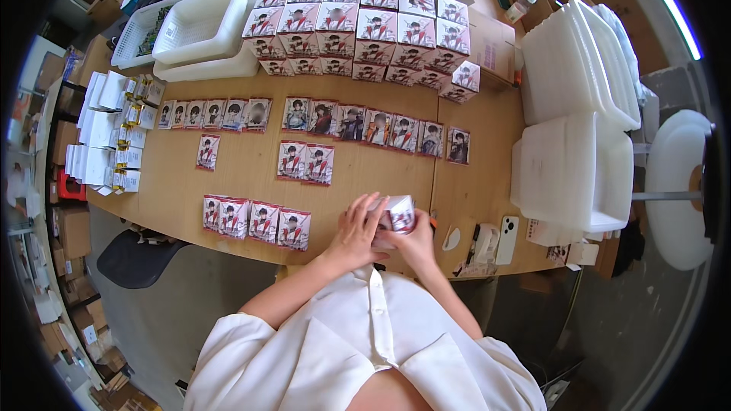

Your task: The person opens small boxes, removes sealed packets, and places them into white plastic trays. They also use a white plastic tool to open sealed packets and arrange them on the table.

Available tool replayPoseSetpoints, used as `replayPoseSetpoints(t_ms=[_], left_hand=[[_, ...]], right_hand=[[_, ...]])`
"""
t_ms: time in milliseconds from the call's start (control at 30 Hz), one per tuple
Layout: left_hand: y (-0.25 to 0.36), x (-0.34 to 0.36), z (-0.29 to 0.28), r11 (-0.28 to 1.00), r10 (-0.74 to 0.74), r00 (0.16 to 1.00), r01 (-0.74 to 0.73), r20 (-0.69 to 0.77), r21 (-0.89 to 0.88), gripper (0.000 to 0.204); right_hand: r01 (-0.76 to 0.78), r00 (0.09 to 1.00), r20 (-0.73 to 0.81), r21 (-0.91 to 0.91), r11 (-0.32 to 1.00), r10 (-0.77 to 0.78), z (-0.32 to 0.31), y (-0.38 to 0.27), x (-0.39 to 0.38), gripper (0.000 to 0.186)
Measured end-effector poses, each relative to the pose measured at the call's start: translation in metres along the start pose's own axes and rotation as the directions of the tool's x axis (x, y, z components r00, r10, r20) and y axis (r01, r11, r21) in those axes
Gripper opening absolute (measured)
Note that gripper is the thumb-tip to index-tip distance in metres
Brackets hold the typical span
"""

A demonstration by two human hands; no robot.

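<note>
A small printed cardboard box [399,207], white and pink with a figure on its side, is held close in front of my body at the table's near edge. My left hand [356,228] is wrapped round its left side, fingers over the top. From the right, my right hand [415,245] grips it low down; some of those fingers are hidden. To the left lie several red-and-white foil card packs [264,222] in overlapping pairs. Farther off are two more packs [304,162] side by side and a single pack [207,152].
Rows of character cards [327,116] stretch across the wooden table [365,163]. Behind them stand stacked printed boxes [358,30]. White bins [575,175] rise at the right, near a phone [507,240]. White cartons [106,133] line the left edge; white baskets [202,26] sit at the back left.
</note>
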State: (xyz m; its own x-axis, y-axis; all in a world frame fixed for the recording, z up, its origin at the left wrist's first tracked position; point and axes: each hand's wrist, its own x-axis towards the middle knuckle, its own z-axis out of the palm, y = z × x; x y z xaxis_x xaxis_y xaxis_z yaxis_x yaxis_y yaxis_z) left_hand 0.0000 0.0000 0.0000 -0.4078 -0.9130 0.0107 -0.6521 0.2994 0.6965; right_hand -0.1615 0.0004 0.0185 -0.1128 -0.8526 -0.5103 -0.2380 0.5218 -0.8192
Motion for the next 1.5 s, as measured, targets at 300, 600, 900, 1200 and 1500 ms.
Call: replayPoseSetpoints(t_ms=[300, 600, 900, 1200, 1500], left_hand=[[-0.027, -0.035, -0.024, 0.997, 0.08, 0.986, -0.081, -0.147, 0.004, 0.076], [-0.015, -0.049, -0.027, 0.947, 0.234, 0.971, -0.219, -0.039, 0.235, 0.068], [-0.031, -0.05, -0.001, 0.943, 0.31, 0.949, -0.315, 0.064, 0.11, 0.076], [-0.094, -0.049, 0.041, 0.93, 0.245, 0.966, -0.257, -0.079, -0.263, 0.083], [-0.105, -0.063, 0.051, 0.914, 0.157, 0.985, -0.174, -0.076, -0.366, 0.088]], right_hand=[[0.137, 0.953, 0.232, 0.252, 0.958, -0.197, 0.022, 0.012, -0.035, 0.079], [0.194, 0.934, 0.266, 0.188, 0.963, -0.24, 0.018, 0.02, -0.046, 0.081], [0.319, 0.946, 0.092, -0.127, 0.939, -0.309, 0.023, 0.05, -0.052, 0.074], [0.251, 0.967, -0.021, 0.214, 0.944, -0.252, 0.006, 0.052, -0.033, 0.05], [0.048, 0.995, -0.097, 0.405, 0.913, -0.01, 0.011, 0.087, 0.037, 0.051]])
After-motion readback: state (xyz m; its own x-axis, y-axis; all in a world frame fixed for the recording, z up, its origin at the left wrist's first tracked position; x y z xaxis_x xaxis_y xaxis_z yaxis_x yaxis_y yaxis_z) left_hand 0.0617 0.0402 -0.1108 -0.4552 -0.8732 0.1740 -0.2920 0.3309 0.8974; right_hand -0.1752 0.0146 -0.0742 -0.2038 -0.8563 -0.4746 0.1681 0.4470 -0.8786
